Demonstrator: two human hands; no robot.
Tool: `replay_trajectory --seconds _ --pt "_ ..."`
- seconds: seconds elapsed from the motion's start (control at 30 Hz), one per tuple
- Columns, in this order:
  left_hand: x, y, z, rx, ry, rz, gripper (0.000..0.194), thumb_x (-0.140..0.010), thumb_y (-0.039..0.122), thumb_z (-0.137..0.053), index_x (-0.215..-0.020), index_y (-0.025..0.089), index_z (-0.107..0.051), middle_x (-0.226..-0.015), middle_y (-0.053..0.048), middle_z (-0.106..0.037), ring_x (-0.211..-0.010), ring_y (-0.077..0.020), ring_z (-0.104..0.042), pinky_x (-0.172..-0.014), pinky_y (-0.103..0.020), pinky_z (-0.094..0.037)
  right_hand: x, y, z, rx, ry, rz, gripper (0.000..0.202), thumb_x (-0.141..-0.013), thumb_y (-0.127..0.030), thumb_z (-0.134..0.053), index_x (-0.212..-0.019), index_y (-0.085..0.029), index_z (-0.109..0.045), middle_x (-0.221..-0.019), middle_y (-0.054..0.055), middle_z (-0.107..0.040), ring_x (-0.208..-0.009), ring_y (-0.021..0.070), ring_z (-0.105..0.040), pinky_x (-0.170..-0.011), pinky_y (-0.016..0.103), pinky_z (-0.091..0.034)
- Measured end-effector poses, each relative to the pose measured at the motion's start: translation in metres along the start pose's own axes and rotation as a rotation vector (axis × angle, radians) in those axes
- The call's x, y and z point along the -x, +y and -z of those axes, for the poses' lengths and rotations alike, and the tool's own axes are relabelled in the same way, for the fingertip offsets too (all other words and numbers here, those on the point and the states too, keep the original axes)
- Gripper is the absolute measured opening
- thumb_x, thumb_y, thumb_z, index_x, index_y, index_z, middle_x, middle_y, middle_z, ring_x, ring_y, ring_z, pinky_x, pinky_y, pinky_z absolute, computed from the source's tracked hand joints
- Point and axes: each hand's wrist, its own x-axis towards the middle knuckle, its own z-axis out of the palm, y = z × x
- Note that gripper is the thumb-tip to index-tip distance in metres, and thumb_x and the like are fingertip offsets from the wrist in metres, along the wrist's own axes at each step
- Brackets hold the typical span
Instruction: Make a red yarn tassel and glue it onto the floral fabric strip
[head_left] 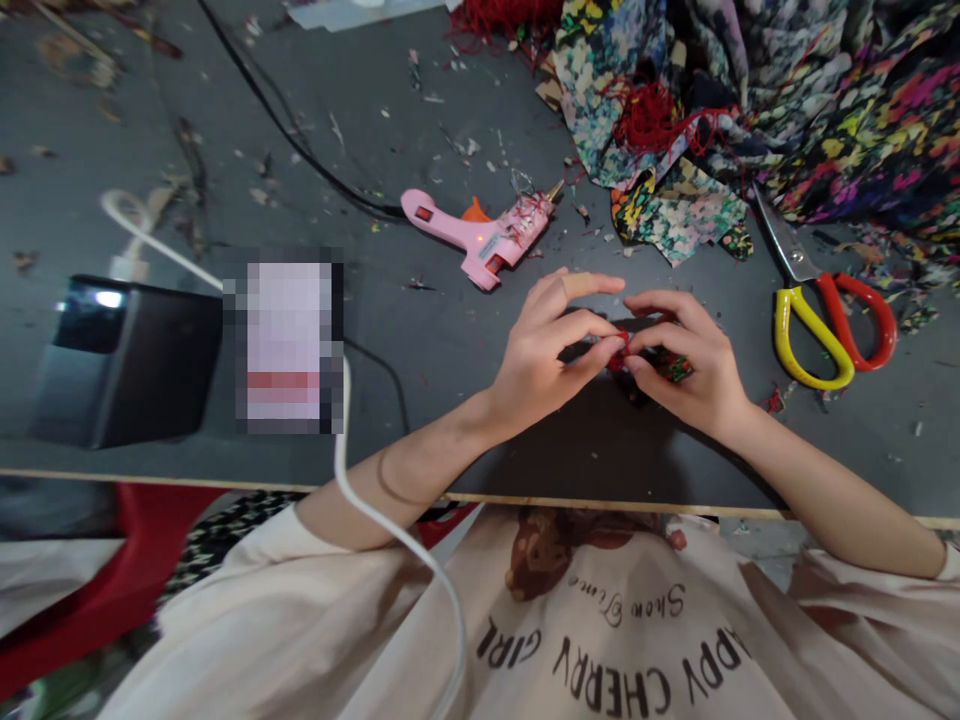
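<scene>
My left hand (551, 345) and my right hand (686, 355) meet over the table near its front edge. Between their fingertips is a small bundle of red thread (619, 352), pinched from both sides. A bit of dark floral fabric (673, 364) shows under my right fingers, and how it joins the thread is hidden. The index finger of my left hand is stretched out above the pinch. Beyond my hands lies a pink glue gun (480, 237) with an orange trigger, a small orange light and thread scraps stuck around its nozzle end.
Scissors (814, 300) with yellow and red handles lie at the right. Floral fabric (847, 110) with tangled red thread (651, 118) is heaped at the back right. A black box-shaped device (142, 360), a blurred-out phone-like object (289, 340) and a white cable (375, 510) are at the left.
</scene>
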Motion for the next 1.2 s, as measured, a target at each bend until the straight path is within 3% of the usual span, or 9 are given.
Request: replay_trajectory --seconds 0.4,0.77,1.2 --pt "0.0011 -0.0005 -0.0014 -0.005 -0.002 0.000 0.010 -0.091 0.025 -0.059 -0.084 0.022 -0.064 -0.118 -0.005 -0.068 -0.113 -0.0173 -0.063 -0.106 -0.041 -0.046 0.0002 -0.0009 0.0016 0.028 -0.021 0.017 0.010 -0.086 -0.016 -0.057 -0.082 -0.021 -0.065 -0.112 0.010 -0.066 -0.107 0.0214 -0.064 -0.086 0.039 -0.054" --pt "0.0020 -0.0035 -0.0046 0.001 0.050 -0.067 0.008 -0.089 0.026 -0.063 -0.085 0.021 -0.068 -0.114 -0.008 -0.069 -0.108 -0.0165 -0.065 -0.105 -0.040 -0.048 -0.0002 -0.0004 -0.0013 0.052 0.038 0.022 0.010 -0.081 -0.013 -0.059 -0.077 -0.021 -0.064 -0.109 0.010 -0.068 -0.102 0.0214 -0.066 -0.082 0.039 -0.054" --pt "0.0024 -0.0030 -0.0024 -0.020 0.000 -0.020 0.009 -0.090 0.029 -0.062 -0.087 0.024 -0.069 -0.116 -0.004 -0.070 -0.109 -0.0167 -0.064 -0.105 -0.041 -0.047 0.0003 -0.0002 -0.0010 0.025 0.056 -0.007 0.012 -0.084 -0.015 -0.059 -0.081 -0.021 -0.068 -0.109 0.009 -0.068 -0.101 0.0205 -0.065 -0.084 0.037 -0.054"
